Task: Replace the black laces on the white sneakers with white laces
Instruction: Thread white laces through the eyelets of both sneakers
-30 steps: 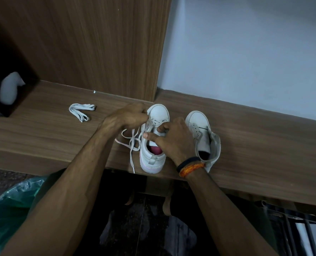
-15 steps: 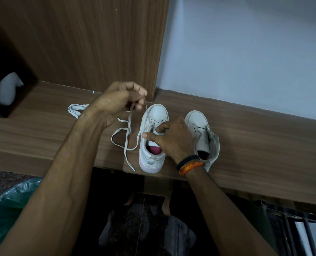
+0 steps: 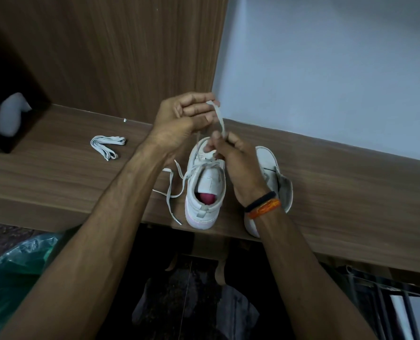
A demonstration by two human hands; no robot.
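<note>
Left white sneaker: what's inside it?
Inside the left white sneaker, under its white tongue, a pink-red lining or insole shows at the heel opening. The tongue and the right hand cover everything toward the toe.

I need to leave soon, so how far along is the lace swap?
No black laces show. Left hand and right hand hold the white lace threaded partway into the left sneaker. The right sneaker looks unlaced; the spare lace lies bundled on the shelf.

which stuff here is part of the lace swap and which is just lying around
In the job: left sneaker, white lace held by left hand and right hand, right sneaker, bundled spare lace.
Lying about: black box, green bag.
</note>
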